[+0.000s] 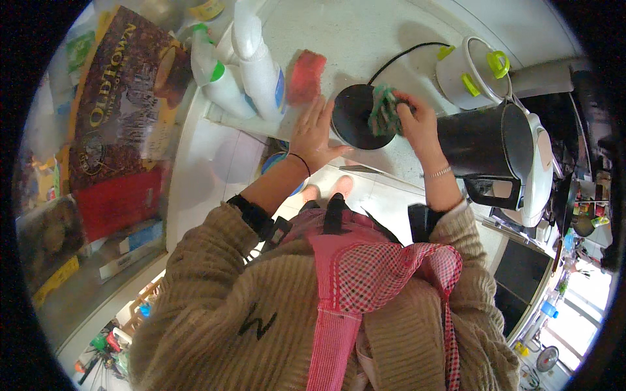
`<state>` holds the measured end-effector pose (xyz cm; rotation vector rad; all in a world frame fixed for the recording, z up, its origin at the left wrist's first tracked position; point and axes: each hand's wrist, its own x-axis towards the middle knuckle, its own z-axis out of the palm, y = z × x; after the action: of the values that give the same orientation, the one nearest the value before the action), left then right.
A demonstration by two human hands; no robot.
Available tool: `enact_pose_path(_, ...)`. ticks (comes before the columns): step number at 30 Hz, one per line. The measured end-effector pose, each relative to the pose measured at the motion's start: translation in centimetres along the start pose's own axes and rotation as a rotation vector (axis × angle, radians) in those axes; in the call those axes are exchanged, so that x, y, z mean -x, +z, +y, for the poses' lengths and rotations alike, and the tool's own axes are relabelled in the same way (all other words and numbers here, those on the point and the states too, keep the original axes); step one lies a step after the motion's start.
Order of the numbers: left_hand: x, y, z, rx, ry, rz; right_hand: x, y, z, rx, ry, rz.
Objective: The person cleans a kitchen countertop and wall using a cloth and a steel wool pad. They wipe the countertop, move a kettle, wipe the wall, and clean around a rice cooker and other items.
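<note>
A round black kettle base [354,115] with a black cord lies on the pale countertop [342,29]. My right hand [415,115] grips a crumpled green cloth [385,111], which covers the right part of the base. Beside the base's left edge, my left hand [315,129] is spread near the counter's front edge, thumb apart and holding nothing. Whether its fingers press on the base's rim cannot be made out. A red sponge or folded cloth [306,76] lies just beyond my left fingertips.
Two spray bottles, one with a green collar [222,80] and one white [257,68], stand left of the sponge. At right are a white pot with lime-green handles [457,76] and a large black-and-white appliance [474,141]. A shelf with packets [117,102] rises at far left.
</note>
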<state>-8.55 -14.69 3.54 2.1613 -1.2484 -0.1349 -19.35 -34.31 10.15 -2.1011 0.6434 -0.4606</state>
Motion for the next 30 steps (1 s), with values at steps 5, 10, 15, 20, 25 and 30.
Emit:
enact_pose_path(5, 0.3, 1.2, -1.0, -0.090, -0.034, 0.065, -3.9, 4.5, -0.2, 0.431, -0.151, -0.101)
enact_pose_path(10, -0.1, 2.7, -1.3, -0.063, 0.014, 0.143, -2.9, 7.7, -0.3, 0.764, -0.369, -0.137)
enact_pose_path(15, 0.1, 3.3, -1.0, -0.069, 0.091, 0.199, -1.2, 6.7, -1.0, 0.622, -0.518, -0.194)
enact_pose_path(20, 0.5, 3.9, -1.6, -0.054, -0.013, 0.136, -0.1, 7.3, -1.9, 0.662, -0.522, -0.390)
enact_pose_path(25, 0.1, 2.6, -0.6, 0.061, -0.113, 0.036, 3.2, 5.5, -1.5, 0.511, -0.399, -0.392)
enact_pose_path(30, 0.1, 0.3, -0.7, 0.065, 0.132, -0.161, 3.5, 5.7, -0.6, 0.445, -0.379, -0.347)
